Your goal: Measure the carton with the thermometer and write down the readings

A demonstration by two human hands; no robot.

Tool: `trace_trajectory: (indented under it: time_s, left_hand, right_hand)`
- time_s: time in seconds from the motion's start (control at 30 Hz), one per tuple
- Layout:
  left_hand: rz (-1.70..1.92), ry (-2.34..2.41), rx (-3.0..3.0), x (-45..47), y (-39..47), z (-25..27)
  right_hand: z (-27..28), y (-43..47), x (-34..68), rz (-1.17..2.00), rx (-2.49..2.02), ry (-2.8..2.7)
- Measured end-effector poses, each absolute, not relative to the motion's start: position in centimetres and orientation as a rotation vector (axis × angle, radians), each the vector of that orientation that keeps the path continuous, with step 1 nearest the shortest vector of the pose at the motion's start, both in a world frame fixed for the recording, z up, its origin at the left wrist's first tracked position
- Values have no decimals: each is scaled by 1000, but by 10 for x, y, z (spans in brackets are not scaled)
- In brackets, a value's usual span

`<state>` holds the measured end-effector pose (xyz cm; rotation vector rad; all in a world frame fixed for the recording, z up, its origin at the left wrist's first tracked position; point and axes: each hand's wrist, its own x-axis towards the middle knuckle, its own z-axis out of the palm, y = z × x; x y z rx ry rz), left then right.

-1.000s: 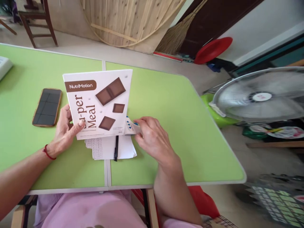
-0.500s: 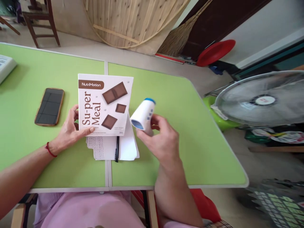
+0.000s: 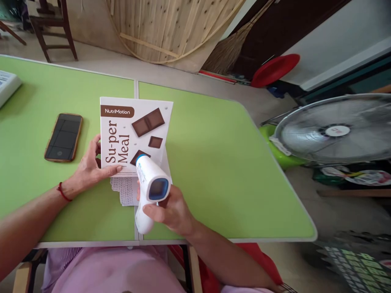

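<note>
My left hand (image 3: 93, 165) grips a white "NutriMotion Su-per Meal" box (image 3: 122, 134) by its lower left side, thumb across the front. The box is tilted up with its chocolate pictures facing me. In my right hand (image 3: 174, 211) is a white and blue infrared thermometer (image 3: 152, 175), held by its handle. Its blue-ringed nose points at the lower right of the box front, and its dark screen faces me. Whether the nose touches the box I cannot tell. Beneath the box lie papers (image 3: 126, 195) with handwriting, mostly covered.
A phone (image 3: 63, 137) in a brown case lies on the green table (image 3: 226, 171), left of the box. A white device (image 3: 7, 87) is cut off at the left edge. A standing fan (image 3: 337, 130) is beyond the table's right side.
My right hand has brought the thermometer left and down, turning it so its nose faces the box and its screen faces me. The pen is now hidden. My left hand stays nearly still.
</note>
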<state>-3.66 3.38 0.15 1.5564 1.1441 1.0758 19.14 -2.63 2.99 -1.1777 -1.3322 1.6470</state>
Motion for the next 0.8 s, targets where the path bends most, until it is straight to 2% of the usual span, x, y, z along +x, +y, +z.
trace_trajectory:
  time_s: [0.8]
  left_hand:
    - [1082,1149,1581,-38,33,-1]
  right_hand:
    - [22,-22,190,1731,-1118,-1317]
